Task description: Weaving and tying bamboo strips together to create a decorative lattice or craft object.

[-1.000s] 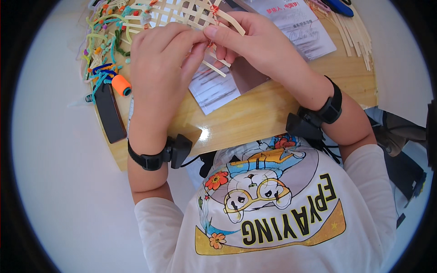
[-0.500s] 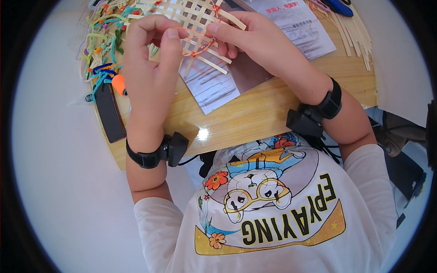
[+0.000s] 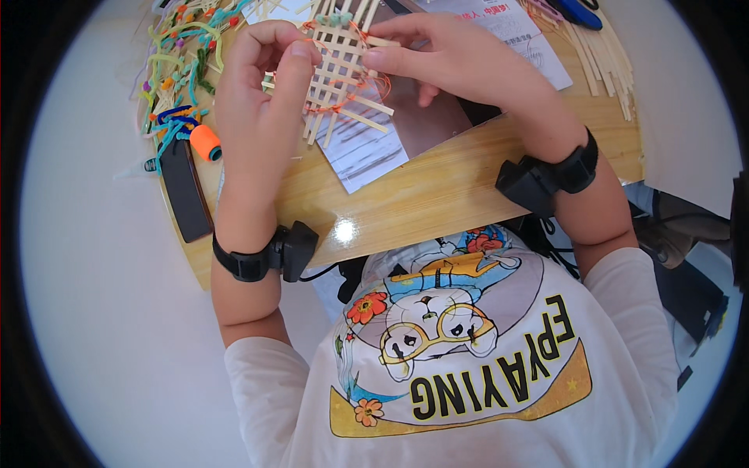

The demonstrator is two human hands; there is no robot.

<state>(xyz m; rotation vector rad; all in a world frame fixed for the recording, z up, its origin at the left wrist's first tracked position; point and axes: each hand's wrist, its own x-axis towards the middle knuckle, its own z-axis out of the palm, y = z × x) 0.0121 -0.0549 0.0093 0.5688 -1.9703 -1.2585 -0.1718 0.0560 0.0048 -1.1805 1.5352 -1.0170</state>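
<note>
A lattice woven from pale flat strips [image 3: 331,78] is held up at the top middle, over printed sheets. Orange thread [image 3: 382,84] is wound round some of its edge strips and hangs in a loose loop on the right. My left hand [image 3: 261,109] is closed at the lattice's left side, thumb and forefinger pinching the orange thread. On the opposite edge my right hand [image 3: 460,62] grips the lattice between thumb and forefinger, its other fingers partly hidden. Pale green fuzzy bits [image 3: 334,19] sit at the lattice's upper part.
Colourful pipe-cleaner pieces [image 3: 183,47] are heaped at the far left. Nearer stand an orange thread spool [image 3: 205,143] and a dark oblong object [image 3: 187,191]. Printed sheets [image 3: 363,160] lie beneath my hands. Loose strips [image 3: 605,66] and a blue-handled tool [image 3: 579,12] lie far right.
The lattice has turned, and its lower end has shifted left and nearer to me. My right hand has changed its hold along the edge. The thread stretched between my hands is now slack.
</note>
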